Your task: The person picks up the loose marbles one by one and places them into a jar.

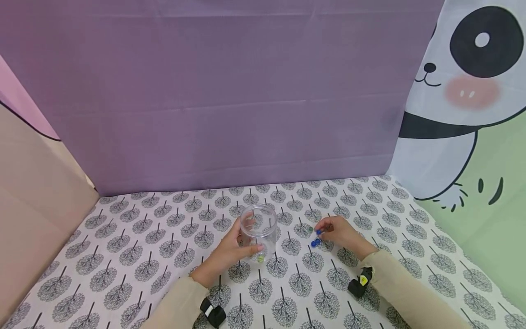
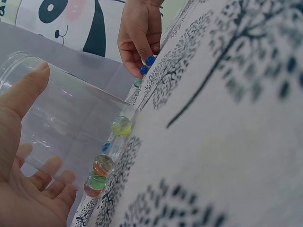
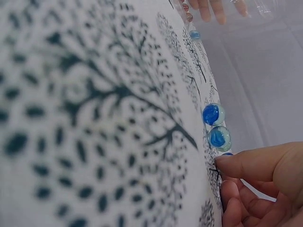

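clear jar [image 1: 268, 228]: rim up, mid-cloth; yellow marble [image 2: 121, 126] at its base;
left hand [image 1: 231, 250]: curled round the jar wall;
right hand [image 1: 343, 234]: thumb and fingertips pinching a blue marble [image 1: 318, 232];
two loose blue marbles [image 1: 313, 244], green marble [image 1: 311, 229]: near that hand, on tree-print cloth [image 1: 135, 265];
purple backdrop [image 1: 230, 100]: behind the cloth

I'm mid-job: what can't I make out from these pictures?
Head view: the marbles in the jar are too small to count; the thumb of the left hand covers part of the glass.
Left wrist view: the jar's marbles overlap, hiding parts of one another; the rim is cut off by the left edge.
Right wrist view: a blue marble is mostly hidden behind the thumb of the right hand, leaving its grip unclear.
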{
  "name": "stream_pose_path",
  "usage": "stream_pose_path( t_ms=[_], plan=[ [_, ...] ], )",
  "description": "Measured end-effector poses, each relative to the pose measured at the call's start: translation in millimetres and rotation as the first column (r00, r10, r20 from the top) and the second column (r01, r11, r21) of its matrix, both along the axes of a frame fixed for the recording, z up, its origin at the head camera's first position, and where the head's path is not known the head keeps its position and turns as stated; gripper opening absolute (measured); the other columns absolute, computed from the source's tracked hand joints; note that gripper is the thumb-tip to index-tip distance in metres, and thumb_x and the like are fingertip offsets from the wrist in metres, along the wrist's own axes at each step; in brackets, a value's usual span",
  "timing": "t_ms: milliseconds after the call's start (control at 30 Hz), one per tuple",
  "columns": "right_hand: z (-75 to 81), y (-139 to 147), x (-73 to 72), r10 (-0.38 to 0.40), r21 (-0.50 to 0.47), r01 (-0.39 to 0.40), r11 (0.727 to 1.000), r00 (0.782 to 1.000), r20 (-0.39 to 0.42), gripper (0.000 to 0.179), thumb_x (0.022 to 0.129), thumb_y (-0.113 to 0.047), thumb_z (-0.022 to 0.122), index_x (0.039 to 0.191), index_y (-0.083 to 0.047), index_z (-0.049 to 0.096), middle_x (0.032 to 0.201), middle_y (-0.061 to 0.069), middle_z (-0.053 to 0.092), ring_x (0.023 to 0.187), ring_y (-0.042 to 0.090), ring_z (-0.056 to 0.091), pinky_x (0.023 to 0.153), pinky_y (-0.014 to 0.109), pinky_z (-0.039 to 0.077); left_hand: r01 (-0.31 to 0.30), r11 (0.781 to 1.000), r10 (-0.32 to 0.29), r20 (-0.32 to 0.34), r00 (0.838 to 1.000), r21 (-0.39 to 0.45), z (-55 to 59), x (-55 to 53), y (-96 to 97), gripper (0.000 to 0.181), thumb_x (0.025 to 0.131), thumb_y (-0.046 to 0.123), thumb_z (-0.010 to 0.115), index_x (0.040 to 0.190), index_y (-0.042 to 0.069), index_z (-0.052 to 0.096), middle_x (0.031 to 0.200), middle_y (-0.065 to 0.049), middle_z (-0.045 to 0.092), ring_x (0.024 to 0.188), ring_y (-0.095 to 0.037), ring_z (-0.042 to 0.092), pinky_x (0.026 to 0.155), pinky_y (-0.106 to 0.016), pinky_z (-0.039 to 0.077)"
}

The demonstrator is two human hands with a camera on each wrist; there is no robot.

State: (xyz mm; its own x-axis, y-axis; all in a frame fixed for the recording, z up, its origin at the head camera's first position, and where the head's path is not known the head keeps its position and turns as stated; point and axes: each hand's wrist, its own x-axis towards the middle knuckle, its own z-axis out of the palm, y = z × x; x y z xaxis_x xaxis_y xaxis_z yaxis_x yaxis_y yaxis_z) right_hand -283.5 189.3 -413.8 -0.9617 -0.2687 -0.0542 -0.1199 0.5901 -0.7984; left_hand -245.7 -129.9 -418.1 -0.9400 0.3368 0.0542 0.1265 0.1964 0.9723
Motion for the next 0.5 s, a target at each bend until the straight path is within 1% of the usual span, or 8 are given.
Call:
stream_pose_path(
  t_ms=[233, 333, 500],
  plan=[
    [0.8, 0.1, 1.6, -0.018, -0.017, 0.018, 1.000, 1.000, 0.000, 0.017, 0.080, 0.004, 0.065, 0.096, -0.002, 0.066, 0.088, 0.006, 0.060, 0.078, 0.016, 0.054, 0.066, 0.028, 0.048, -0.002, 1.000, 0.002, -0.010, 1.000, 0.001, 0.5, 0.0, 1.0, 0.091, 0.075, 0.022, 0.079, 0.148, 0.030, 0.024, 0.148, -0.007, 0.036, 0.123, -0.030, 0.045, 0.102, -0.058, 0.034],
    [3.7, -0.6, 3.4, -0.017, -0.016, 0.017, 1.000, 1.000, 0.005, 0.017, 0.081, 0.002, 0.065, 0.097, -0.002, 0.066, 0.089, 0.006, 0.059, 0.078, 0.017, 0.053, 0.065, 0.028, 0.048, 0.000, 1.000, 0.000, -0.010, 1.000, 0.007, 0.6, 0.4, 0.9, 0.091, 0.075, 0.021, 0.079, 0.147, 0.030, 0.024, 0.148, -0.007, 0.036, 0.124, -0.030, 0.044, 0.104, -0.057, 0.033],
    [7.5, -2.3, 5.2, -0.027, -0.010, 0.027, 1.000, 1.000, 0.007, 0.015, 0.083, 0.000, 0.065, 0.097, -0.003, 0.066, 0.094, 0.008, 0.061, 0.079, 0.018, 0.055, 0.064, 0.028, 0.049, -0.005, 1.000, 0.005, -0.007, 1.000, 0.005, -0.2, 0.8, 0.5, 0.090, 0.075, 0.021, 0.079, 0.146, 0.032, 0.026, 0.147, -0.006, 0.037, 0.125, -0.031, 0.043, 0.103, -0.057, 0.034]
  ],
)
